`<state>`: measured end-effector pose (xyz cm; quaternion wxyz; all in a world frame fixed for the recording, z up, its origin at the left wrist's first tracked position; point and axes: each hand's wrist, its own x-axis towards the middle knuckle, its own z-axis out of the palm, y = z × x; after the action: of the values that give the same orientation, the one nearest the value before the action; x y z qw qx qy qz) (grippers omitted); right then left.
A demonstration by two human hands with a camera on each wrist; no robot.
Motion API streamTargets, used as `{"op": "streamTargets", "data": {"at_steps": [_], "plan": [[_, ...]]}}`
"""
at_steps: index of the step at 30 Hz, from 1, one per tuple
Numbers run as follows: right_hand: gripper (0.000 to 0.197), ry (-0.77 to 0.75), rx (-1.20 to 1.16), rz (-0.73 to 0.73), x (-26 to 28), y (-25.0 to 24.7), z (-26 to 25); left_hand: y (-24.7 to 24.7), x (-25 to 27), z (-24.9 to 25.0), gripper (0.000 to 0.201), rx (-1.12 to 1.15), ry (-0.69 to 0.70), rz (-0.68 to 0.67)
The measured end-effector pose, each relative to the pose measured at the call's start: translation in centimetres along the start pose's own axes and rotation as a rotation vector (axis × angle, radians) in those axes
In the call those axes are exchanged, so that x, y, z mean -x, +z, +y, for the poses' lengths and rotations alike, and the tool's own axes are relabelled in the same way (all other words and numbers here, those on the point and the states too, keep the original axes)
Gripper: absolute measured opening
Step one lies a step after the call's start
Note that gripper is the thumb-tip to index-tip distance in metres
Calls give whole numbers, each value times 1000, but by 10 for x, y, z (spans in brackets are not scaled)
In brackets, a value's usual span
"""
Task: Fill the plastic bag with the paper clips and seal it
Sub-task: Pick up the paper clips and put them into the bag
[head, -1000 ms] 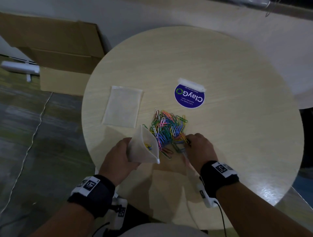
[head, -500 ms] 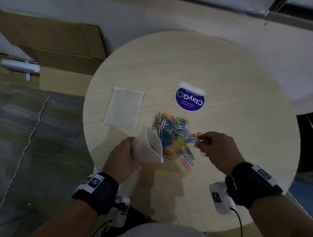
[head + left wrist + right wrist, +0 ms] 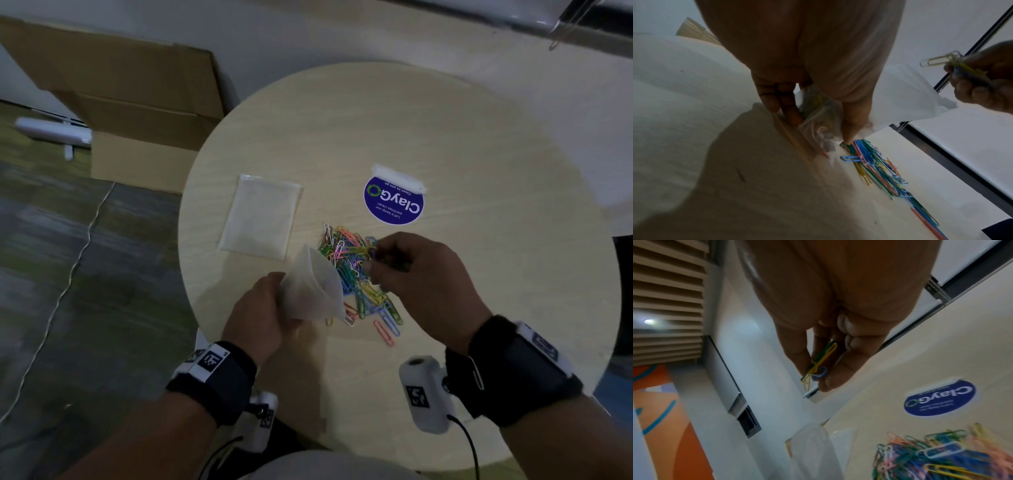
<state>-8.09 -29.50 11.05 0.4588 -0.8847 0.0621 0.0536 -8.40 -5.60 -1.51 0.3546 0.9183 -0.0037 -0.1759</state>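
A round pale wooden table [image 3: 445, 137] fills most of what I can see, and both hands work above its near side. Off past the left hand, on the floor by the wall, lean some flattened cardboard boxes [image 3: 130, 92].

A flat empty bag [image 3: 262, 216] lies on the table beyond the left hand, well apart from it. A blue round sticker [image 3: 394, 202] reading "ClayGo" sits beyond the right hand, just past the pile.

The left hand [image 3: 257, 318] grips the plastic bag [image 3: 313, 291] by its lower part, fingers [image 3: 774, 97] and thumb curled round the bunched plastic, with the bag's bottom end down at the table. The bag's mouth is open and tilted toward the right hand. A few coloured clips show faintly through the plastic in the left wrist view.

The pile of paper clips [image 3: 356, 270] lies on the table between the two hands and a little beyond them, touching or nearly touching the bag's lower edge; green, blue, yellow, pink and white ones are tangled together, with a few strays [image 3: 387, 329] nearer the person.

The right hand [image 3: 421, 281] is lifted off the table, just beside the bag's mouth, pinching a small bunch of clips [image 3: 818, 363] between thumb and fingertips; yellow, green and blue ones hang from the pinch.
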Motion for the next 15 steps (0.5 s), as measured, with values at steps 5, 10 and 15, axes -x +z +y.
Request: {"op": "streamTargets", "data": {"at_steps": [5, 10, 15], "plan": [[13, -31, 80, -65, -3, 24, -10, -3, 3, 4, 61, 57, 16, -3], [18, -59, 231, -116, -8, 47, -10, 1, 3, 6, 56, 70, -35, -21], [21, -120, 263, -45, -7, 36, -17, 8, -4, -7, 59, 143, -29, -65]]}}
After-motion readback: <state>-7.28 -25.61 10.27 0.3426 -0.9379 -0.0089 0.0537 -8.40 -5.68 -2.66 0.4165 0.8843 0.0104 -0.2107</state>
